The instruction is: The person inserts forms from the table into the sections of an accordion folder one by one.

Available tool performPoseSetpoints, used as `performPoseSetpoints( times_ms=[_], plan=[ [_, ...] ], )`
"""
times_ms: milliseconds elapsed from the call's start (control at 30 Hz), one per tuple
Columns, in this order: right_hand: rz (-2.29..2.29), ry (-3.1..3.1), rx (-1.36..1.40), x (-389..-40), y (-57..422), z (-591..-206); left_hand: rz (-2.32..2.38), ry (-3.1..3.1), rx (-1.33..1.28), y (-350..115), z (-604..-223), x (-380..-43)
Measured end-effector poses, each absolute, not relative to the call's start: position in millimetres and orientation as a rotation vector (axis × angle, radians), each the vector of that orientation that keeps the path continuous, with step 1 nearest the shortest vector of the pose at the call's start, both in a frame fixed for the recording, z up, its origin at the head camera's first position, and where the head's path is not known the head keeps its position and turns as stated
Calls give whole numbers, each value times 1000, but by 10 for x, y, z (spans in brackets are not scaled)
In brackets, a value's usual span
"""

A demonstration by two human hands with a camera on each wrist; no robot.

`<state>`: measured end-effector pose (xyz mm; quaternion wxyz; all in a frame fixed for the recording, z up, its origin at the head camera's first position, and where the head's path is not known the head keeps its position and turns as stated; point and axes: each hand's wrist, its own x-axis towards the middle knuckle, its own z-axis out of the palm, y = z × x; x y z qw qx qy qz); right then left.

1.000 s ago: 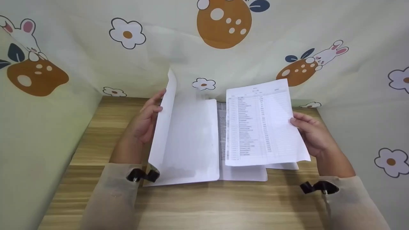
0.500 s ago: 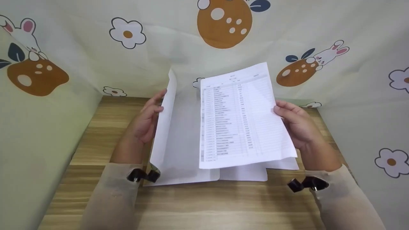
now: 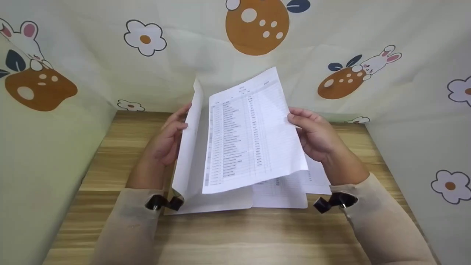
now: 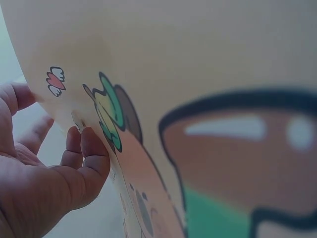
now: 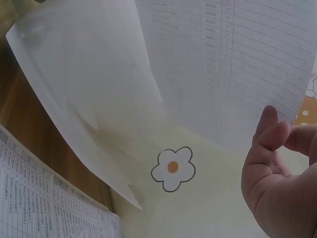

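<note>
The right hand (image 3: 318,136) pinched a printed sheet (image 3: 254,140) at its right edge between thumb and fingers, and the sheet was tilted in the air over the open white folder (image 3: 220,204). Rows and columns of a table covered its face (the lettering was too small to read). Its lower right corner bent slightly upward, and its left edge hung just beside the inner side of the folder's raised leaf (image 3: 187,151).

The left hand (image 3: 163,145) gripped that leaf by its outer edge, the fingers bent and close to it, so that it stood up and curled inward. From the left wrist, the leaf's outer face showed cartoon figures, among them a small winged heart (image 4: 56,82).

The folder lay on the wood-grained desk (image 3: 235,235). More printed papers (image 3: 283,198) showed to the right of it, partly hidden beneath the sheet and the right hand. Pale cloth (image 3: 198,40) with orange fruits, rabbits and white flowers rose behind and along both sides. Both sleeves carried a black fitting near the wrist.
</note>
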<state>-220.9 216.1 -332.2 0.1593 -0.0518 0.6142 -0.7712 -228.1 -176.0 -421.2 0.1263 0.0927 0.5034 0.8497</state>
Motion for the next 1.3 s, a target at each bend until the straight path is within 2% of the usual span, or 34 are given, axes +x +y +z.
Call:
performPoseSetpoints(
  times_ms=[700,1300],
  plan=[
    [-2080,1895,-128,-2288,1678,-3256,2516,1360,269,-1720,-4227,-2259],
    [-2054,1860,-91,-2304,1356,-3433,2492,1398,283,-1691,-4246,-2266]
  ],
)
